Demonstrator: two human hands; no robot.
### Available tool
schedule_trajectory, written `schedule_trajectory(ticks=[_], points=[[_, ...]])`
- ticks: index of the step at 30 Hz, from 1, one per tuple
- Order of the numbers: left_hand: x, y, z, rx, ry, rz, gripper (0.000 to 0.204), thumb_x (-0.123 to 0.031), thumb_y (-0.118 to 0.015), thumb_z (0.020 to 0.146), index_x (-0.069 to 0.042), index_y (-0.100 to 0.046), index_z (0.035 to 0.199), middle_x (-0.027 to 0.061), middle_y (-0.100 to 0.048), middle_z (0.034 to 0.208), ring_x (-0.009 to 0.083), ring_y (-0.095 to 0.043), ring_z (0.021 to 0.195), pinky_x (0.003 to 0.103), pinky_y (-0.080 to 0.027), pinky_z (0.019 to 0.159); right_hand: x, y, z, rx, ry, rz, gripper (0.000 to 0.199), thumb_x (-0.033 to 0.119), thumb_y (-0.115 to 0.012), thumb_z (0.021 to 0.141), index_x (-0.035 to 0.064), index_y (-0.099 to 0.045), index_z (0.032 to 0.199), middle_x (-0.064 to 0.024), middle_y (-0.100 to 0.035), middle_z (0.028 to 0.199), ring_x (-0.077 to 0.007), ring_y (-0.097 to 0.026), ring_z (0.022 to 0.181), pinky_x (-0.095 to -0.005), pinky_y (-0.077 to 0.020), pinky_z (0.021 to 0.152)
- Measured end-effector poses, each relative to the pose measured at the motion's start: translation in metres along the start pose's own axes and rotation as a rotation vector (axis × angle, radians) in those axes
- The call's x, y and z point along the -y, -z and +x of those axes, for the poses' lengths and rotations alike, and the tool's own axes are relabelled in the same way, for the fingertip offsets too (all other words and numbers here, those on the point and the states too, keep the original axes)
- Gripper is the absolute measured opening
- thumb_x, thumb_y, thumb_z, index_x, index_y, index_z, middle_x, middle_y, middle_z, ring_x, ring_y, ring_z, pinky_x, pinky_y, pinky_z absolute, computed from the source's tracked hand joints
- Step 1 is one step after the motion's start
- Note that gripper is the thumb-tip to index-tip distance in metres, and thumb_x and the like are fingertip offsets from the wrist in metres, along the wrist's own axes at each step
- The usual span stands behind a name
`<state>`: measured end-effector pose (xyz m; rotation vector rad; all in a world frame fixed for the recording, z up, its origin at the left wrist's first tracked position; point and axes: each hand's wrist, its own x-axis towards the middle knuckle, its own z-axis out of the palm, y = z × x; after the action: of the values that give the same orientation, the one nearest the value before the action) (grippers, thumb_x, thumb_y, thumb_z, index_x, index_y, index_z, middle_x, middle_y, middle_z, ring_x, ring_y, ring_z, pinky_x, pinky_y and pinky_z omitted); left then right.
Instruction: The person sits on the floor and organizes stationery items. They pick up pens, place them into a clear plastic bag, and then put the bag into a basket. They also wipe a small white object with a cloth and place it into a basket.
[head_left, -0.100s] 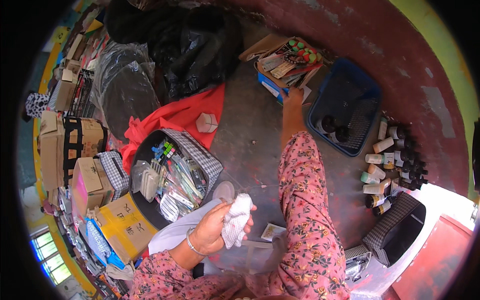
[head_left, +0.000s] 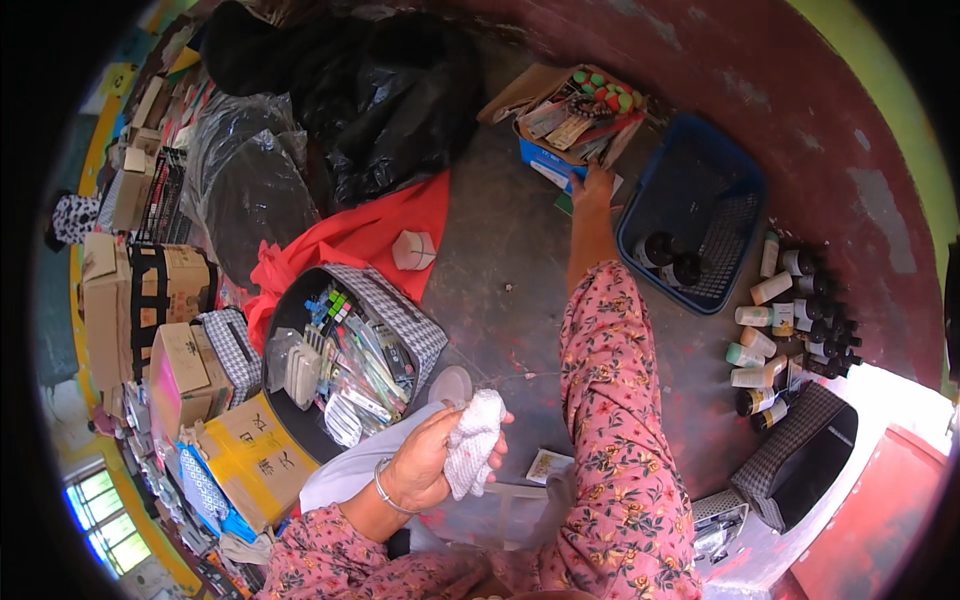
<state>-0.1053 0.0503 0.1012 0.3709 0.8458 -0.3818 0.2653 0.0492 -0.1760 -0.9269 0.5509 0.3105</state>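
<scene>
A white cloth (head_left: 475,445), bunched up, is in the left hand (head_left: 432,462), low in the view and above the dark floor (head_left: 500,320). The left grip is clamped on it, thumb and fingers wrapped around its sides, with the top of the cloth poking out above. The right hand (head_left: 594,186) is stretched forward to the near right corner of a blue box (head_left: 545,158), its fingers at the side; I cannot tell whether that grip is closed on the edge or merely touching it. The box is open, packed with papers and flat pieces, with red and green round things (head_left: 608,92) on top. Just right of it is a blue basket (head_left: 640,225) with dark bottles inside, and beyond that more bottles (head_left: 775,320) are clustered by the maroon wall (head_left: 880,130). To the left, a checked bin (head_left: 425,335) full of packaged items sits against a red cloth (head_left: 345,232); black plastic bags (head_left: 400,110) are piled behind it.
</scene>
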Motion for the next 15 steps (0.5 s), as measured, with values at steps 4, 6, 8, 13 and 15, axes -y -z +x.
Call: schedule_trajectory(ticks=[4,6,8,13,15], points=[[0.003,0.0,0.006,0.025,-0.021,-0.008,0.034,-0.025,-0.035,0.088,0.0,-0.05,0.105,0.0075,-0.057,0.079,0.015,-0.057,0.068,0.029,-0.049,0.058,0.011,0.007,0.012,0.015,-0.003,0.291,0.042,0.017,-0.046,0.087,0.0129,-0.029,0.126,-0.0139,-0.03,0.127,-0.0338,-0.033,0.114,-0.0451,-0.0385,0.089],[0.006,0.001,0.01,0.028,-0.014,-0.001,0.035,-0.026,-0.033,0.088,0.0,-0.05,0.106,0.0077,-0.057,0.079,0.0153,-0.057,0.069,0.029,-0.048,0.058,0.008,0.019,0.021,0.113,-0.087,0.354,0.039,0.024,-0.045,0.088,0.0134,-0.033,0.124,-0.0136,-0.03,0.126,-0.0325,-0.032,0.116,-0.0461,-0.0338,0.093],[0.01,0.0,0.013,0.034,-0.022,0.0,0.036,-0.026,-0.033,0.088,0.0,-0.05,0.106,0.0079,-0.057,0.079,0.0156,-0.057,0.069,0.029,-0.048,0.058,-0.001,0.012,0.002,0.142,-0.15,0.29,0.045,0.032,-0.042,0.088,0.0192,-0.028,0.129,-0.0099,-0.028,0.13,-0.0295,-0.031,0.117,-0.0476,-0.0273,0.095],[0.016,-0.01,0.019,-0.018,-0.075,0.086,0.034,-0.028,-0.038,0.085,-0.001,-0.051,0.102,0.0078,-0.056,0.075,0.0163,-0.056,0.064,0.031,-0.048,0.054,0.023,-0.011,-0.049,0.04,-0.173,-0.169,0.047,0.038,-0.045,0.085,0.0145,-0.034,0.124,-0.0088,-0.031,0.129,-0.0252,-0.033,0.117,-0.0475,-0.0306,0.092],[0.024,-0.022,0.022,-0.064,-0.063,0.143,0.034,-0.029,-0.041,0.084,-0.001,-0.053,0.099,0.0071,-0.056,0.072,0.0158,-0.056,0.06,0.031,-0.047,0.05,0.04,0.012,-0.059,0.237,-0.125,-0.133,0.042,0.038,-0.048,0.082,0.0141,-0.04,0.115,-0.0099,-0.041,0.117,-0.0241,-0.043,0.105,-0.0454,-0.0382,0.085]])
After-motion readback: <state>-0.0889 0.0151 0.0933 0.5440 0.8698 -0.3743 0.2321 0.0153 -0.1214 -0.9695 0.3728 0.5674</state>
